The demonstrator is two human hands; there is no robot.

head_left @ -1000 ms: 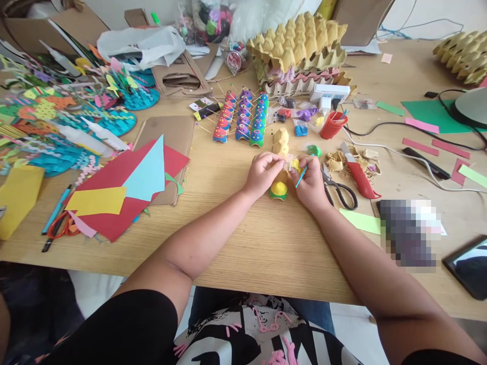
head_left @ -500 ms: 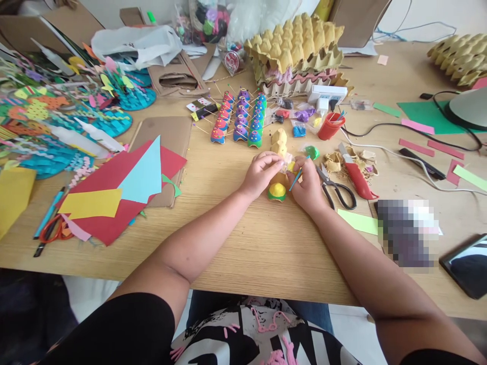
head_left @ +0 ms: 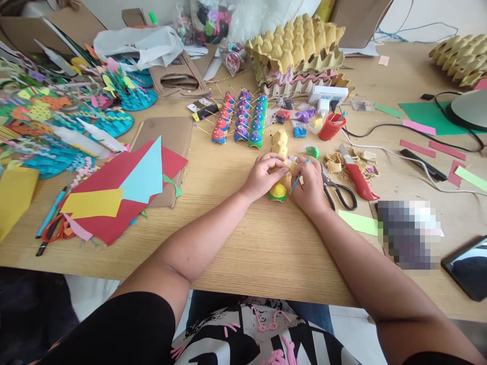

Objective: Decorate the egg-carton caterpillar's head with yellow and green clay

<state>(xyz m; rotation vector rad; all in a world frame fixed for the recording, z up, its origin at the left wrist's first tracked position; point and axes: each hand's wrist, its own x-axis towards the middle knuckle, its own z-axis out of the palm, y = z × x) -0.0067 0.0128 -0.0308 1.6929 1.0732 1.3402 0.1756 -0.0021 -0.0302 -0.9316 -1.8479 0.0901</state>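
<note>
My left hand is closed in a pinch at the edge of a small clear plastic bag with yellow clay in it. My right hand meets it from the other side and grips a thin blue modelling tool, which slants down between its fingers. The fingertips hide most of the bag. Below and between the hands stands a strip of egg carton; its nearest cup is covered in yellow clay over a green rim. The far cups are bare.
Three decorated carton caterpillars stand behind my hands. Scissors, a red-handled knife and a red cup are to the right. Coloured paper lies left; egg trays are stacked at the back.
Both hands have shifted slightly, and less of the plastic bag shows between them. The blue tool stands a little steeper. The view has moved slightly.
</note>
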